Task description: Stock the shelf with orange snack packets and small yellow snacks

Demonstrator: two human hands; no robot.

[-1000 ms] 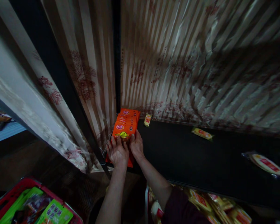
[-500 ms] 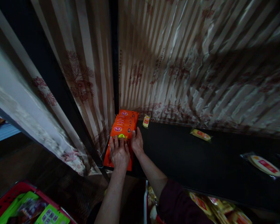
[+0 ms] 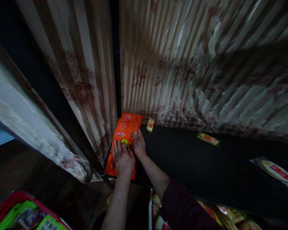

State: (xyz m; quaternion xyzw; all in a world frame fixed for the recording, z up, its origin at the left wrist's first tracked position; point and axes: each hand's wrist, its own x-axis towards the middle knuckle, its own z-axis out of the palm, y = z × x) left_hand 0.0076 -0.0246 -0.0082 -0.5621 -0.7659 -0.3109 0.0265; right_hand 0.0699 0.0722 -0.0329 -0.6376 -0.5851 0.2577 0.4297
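Overlapping orange snack packets (image 3: 128, 124) lie in a row at the left end of a black shelf (image 3: 177, 159). My left hand (image 3: 123, 159) rests flat on top of the nearest packet, fingers stretched out. Along the row's right edge stands my right hand (image 3: 139, 145), its fingers extended and its thumb over the packets. Neither hand is closed around anything. Part of the front packet is hidden under my left hand.
Small yellow wrapped snacks (image 3: 150, 125) lie on the shelf, and a longer oval one (image 3: 277, 171) is at right. A dark post (image 3: 116, 64) and striped curtains (image 3: 91, 48) border the corner. Below are a red basket (image 3: 21, 195) and more yellow packs (image 3: 230, 214).
My right hand has shifted slightly left and its thumb now reaches further over the packets. My left hand stays on the front packet. The view has moved a little.
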